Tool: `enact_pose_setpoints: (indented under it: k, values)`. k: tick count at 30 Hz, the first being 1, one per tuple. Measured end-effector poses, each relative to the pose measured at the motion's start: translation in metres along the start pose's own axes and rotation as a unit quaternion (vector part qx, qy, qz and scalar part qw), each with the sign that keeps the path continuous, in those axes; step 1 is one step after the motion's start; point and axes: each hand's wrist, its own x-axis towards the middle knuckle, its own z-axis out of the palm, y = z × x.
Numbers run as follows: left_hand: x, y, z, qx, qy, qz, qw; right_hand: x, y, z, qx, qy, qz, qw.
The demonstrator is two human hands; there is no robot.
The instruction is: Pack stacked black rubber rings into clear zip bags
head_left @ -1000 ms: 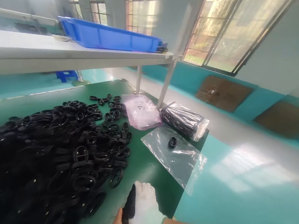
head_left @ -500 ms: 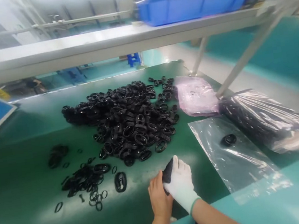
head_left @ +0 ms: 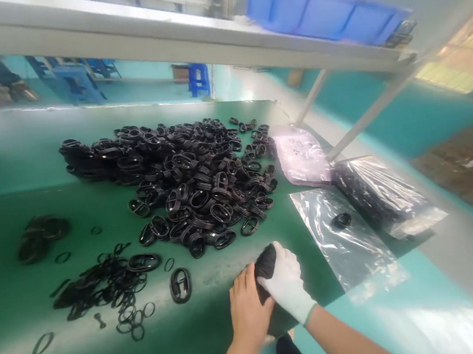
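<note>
Between my two hands is a bundle of coiled black cables (head_left: 266,263), its ridged top showing above the green table. My bare left hand (head_left: 247,299) wraps its near left side, fingers closed against it. Over its right side lies my right hand (head_left: 289,279), in a white glove, also gripping it. The underside of the bundle is hidden by my hands. Just beyond them spreads a big pile of coiled black cables (head_left: 203,187). To the left, a single coiled cable (head_left: 180,285) lies flat on the table.
Loose black rubber bands (head_left: 127,319) lie heaped at the left. On the right are a clear plastic bag (head_left: 348,243) with a small black coil on it, a stack of pinkish bags (head_left: 300,155) and a filled bag (head_left: 380,191). A shelf holding a blue bin (head_left: 324,14) crosses above.
The camera view has tilted and shifted, so the shelf now slopes down to the right. Both hands stay on the cable bundle, more of whose ridged top now shows.
</note>
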Motion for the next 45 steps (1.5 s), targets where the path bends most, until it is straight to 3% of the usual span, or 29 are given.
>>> enact_pose_setpoints:
  k: [2,5,8,11,13,17,20,22,24,29,31,33,35,36,39,42,45]
  values:
    - [0.001,-0.003,-0.019,-0.026,-0.02,0.006,0.999,0.001,0.004,-0.02,0.07,-0.039,0.061,0.995]
    - [0.02,0.005,-0.039,-0.033,-0.02,-0.026,0.999,-0.005,0.029,-0.059,0.216,-0.08,0.156,0.96]
    - [0.06,0.046,-0.028,-0.01,-0.055,0.029,0.998,-0.02,0.075,-0.095,0.33,-0.058,0.208,0.919]
    - [0.1,0.116,0.017,0.021,-0.108,0.15,0.983,-0.034,0.131,-0.123,0.373,-0.004,0.265,0.889]
    - [0.121,0.166,0.057,0.058,-0.125,0.188,0.972,-0.036,0.167,-0.136,0.394,0.028,0.286,0.873]
    - [0.144,0.244,0.136,0.136,-0.106,0.166,0.971,-0.014,0.229,-0.15,0.418,0.052,0.304,0.855]
    - [0.15,0.271,0.179,0.195,-0.073,0.146,0.967,0.023,0.267,-0.147,0.456,0.05,0.269,0.847]
    - [0.155,0.274,0.193,0.226,-0.051,0.124,0.965,0.051,0.286,-0.143,0.514,0.031,0.242,0.823]
    - [0.163,0.266,0.188,0.244,-0.036,0.089,0.965,0.076,0.298,-0.14,0.568,0.004,0.233,0.789]
    - [0.165,0.23,0.115,0.291,0.027,-0.034,0.956,0.105,0.306,-0.146,0.651,-0.069,0.235,0.718]
    - [0.143,0.224,0.099,0.3,0.047,0.012,0.953,0.107,0.306,-0.152,0.678,-0.1,0.232,0.691]
    - [0.109,0.225,0.105,0.251,-0.029,0.13,0.959,0.109,0.307,-0.157,0.695,-0.119,0.231,0.67]
    - [0.071,0.231,0.126,0.183,-0.151,0.247,0.939,0.111,0.308,-0.162,0.705,-0.131,0.233,0.657]
    - [0.055,0.233,0.138,0.175,-0.181,0.279,0.927,0.111,0.31,-0.164,0.709,-0.139,0.23,0.652]
    - [0.029,0.236,0.165,0.21,-0.19,0.267,0.921,0.106,0.316,-0.177,0.724,-0.156,0.198,0.642]
    - [0.03,0.236,0.172,0.215,-0.183,0.222,0.933,0.091,0.327,-0.193,0.749,-0.178,0.136,0.623]
    - [0.031,0.24,0.176,0.207,-0.166,0.262,0.928,0.072,0.34,-0.201,0.781,-0.186,0.105,0.586]
